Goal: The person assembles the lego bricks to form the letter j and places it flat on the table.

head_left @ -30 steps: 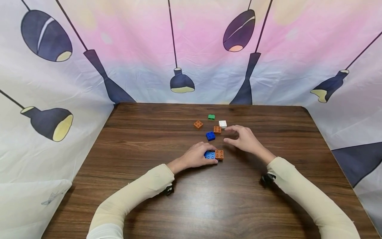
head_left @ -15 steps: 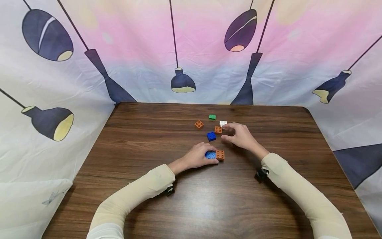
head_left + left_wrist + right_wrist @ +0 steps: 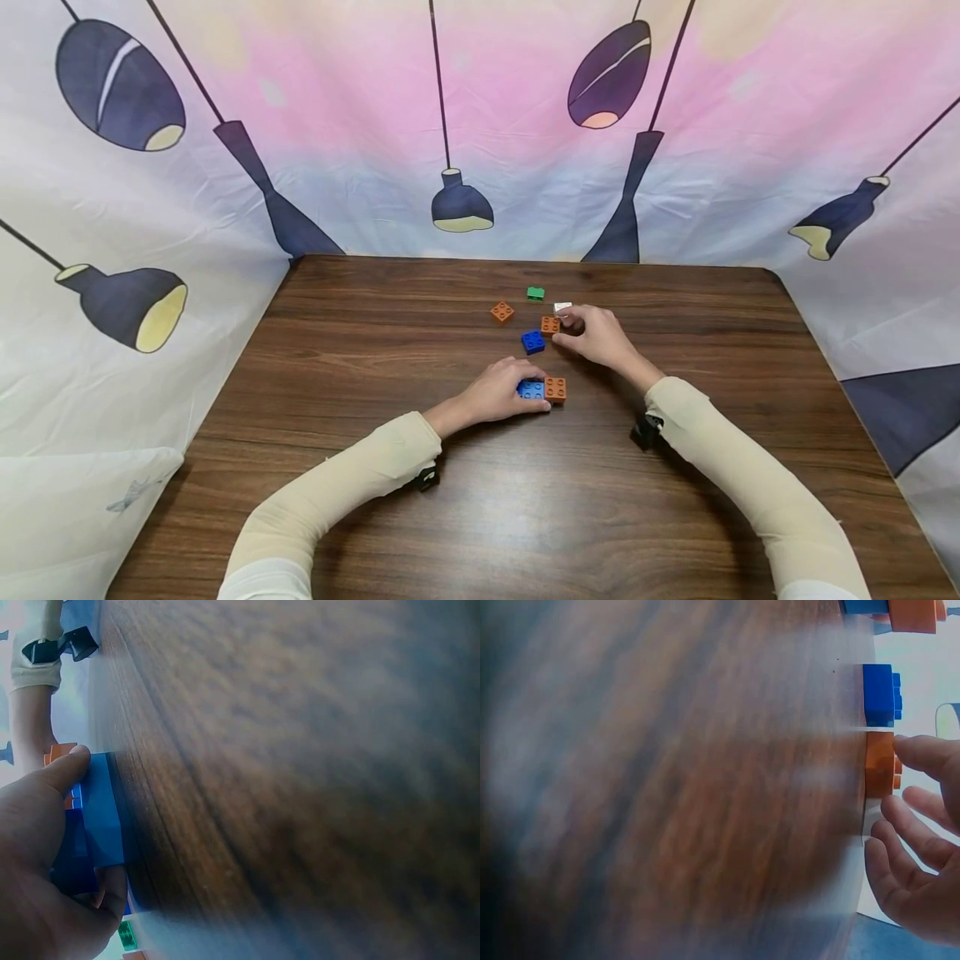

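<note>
My left hand [image 3: 501, 390] grips a joined set of bricks on the table, thumb on the near side and fingers on the far side. The set shows a light blue brick [image 3: 532, 390], a dark blue brick [image 3: 73, 859] and an orange brick [image 3: 556, 389] at the right end. Farther back, my right hand [image 3: 602, 336] spreads thumb and fingers about a loose orange brick [image 3: 550, 325]. In the right wrist view the thumb is by that brick's studs; firm contact cannot be made out. A white brick [image 3: 562, 307] behind it is partly hidden by the fingers.
A dark blue square brick [image 3: 533, 342] lies just left of the loose orange one. Another orange brick [image 3: 502, 312] and a green brick [image 3: 536, 293] lie farther back on the wooden table [image 3: 360, 333]. A printed cloth [image 3: 360, 125] hangs behind the table.
My right hand has moved left, from beside the white brick to the loose orange brick, with thumb and fingers now around it. My left hand keeps its grip on the joined bricks.
</note>
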### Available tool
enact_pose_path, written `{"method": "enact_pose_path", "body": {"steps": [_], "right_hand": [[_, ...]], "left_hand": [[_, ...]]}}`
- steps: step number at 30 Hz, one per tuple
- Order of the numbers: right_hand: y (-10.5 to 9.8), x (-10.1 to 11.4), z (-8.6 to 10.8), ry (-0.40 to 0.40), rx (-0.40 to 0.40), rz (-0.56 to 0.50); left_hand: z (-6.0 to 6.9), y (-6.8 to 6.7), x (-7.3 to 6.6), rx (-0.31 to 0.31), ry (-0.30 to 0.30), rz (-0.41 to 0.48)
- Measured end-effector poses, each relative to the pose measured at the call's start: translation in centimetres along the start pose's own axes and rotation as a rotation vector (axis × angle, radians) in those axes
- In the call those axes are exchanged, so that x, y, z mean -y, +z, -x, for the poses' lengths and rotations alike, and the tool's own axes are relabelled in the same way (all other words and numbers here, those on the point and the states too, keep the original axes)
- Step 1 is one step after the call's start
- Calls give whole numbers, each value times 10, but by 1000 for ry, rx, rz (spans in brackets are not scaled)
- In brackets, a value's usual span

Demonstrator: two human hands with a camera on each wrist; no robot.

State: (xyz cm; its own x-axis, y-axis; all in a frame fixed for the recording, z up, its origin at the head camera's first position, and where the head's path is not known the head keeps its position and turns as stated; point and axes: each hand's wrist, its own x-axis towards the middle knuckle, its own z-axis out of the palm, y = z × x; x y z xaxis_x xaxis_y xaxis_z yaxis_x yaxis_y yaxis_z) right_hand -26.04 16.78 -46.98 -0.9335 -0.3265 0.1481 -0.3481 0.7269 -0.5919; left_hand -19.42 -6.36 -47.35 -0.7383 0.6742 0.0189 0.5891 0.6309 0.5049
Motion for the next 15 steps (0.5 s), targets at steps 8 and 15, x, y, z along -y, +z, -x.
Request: {"method": "enact_pose_path", "body": {"steps": [8, 15], "right_hand": [[3, 2, -5, 14, 35, 25], [3, 3, -7, 19, 52, 45]], "left_hand": [[-1, 1, 1, 2, -6, -2], [0, 0, 0, 4, -3, 2]]}}
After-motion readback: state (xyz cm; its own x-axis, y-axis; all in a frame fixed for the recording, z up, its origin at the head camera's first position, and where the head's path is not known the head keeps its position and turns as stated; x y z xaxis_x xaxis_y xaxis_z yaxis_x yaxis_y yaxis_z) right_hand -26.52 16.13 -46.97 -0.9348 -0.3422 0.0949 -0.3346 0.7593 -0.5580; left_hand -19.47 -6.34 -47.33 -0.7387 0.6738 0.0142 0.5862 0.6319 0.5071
